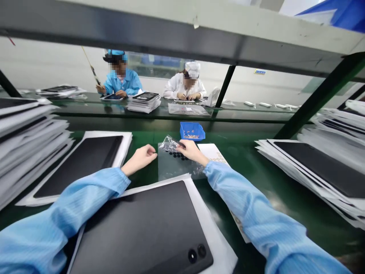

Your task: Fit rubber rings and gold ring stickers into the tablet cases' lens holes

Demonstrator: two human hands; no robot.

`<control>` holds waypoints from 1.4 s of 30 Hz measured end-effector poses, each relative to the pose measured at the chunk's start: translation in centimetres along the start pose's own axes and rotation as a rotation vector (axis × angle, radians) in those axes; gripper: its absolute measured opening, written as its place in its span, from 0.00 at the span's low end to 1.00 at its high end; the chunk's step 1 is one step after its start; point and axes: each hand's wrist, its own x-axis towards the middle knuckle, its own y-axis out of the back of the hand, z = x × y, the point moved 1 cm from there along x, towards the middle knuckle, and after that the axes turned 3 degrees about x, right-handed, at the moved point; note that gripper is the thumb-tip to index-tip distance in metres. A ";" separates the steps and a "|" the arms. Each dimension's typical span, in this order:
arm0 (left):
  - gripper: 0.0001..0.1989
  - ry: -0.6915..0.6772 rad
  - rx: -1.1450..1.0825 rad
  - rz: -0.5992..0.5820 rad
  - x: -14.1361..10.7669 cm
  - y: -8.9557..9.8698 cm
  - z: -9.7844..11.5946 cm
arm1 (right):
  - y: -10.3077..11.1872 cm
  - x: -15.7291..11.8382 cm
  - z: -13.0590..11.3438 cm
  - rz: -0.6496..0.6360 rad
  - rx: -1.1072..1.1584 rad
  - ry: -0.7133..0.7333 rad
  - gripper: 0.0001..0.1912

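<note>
My right hand (191,150) pinches the edge of a crumpled clear film (169,144) above a sheet of small black rings (176,169). My left hand (142,158) hovers left of that sheet, fingers curled together; whatever is between them, if anything, is too small to make out. Nearest me, a dark tablet back panel (142,228) with two round camera openings lies on white paper. Partly behind my right wrist is a white sheet (207,149) bearing small gold-coloured rings. A blue tray (192,129) with small pieces stands just beyond my right hand.
Panels with white sheets are stacked at the far left (31,148) and right (342,133). Another dark panel (82,163) lies left of my left hand. A shelf (171,26) spans overhead on green posts. Two people work across the bench.
</note>
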 end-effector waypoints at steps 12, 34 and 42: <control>0.12 0.315 0.023 -0.209 3.4 -1.5 -2.2 | 4.0 -2.3 0.7 -0.388 0.010 -0.196 0.08; 0.17 0.193 0.255 -0.321 3.0 0.3 -1.6 | 0.7 -4.2 0.5 -0.186 0.047 -0.125 0.06; 0.16 -0.017 0.113 -0.505 1.3 -1.3 1.0 | 4.8 -4.2 2.8 -0.323 0.034 0.005 0.07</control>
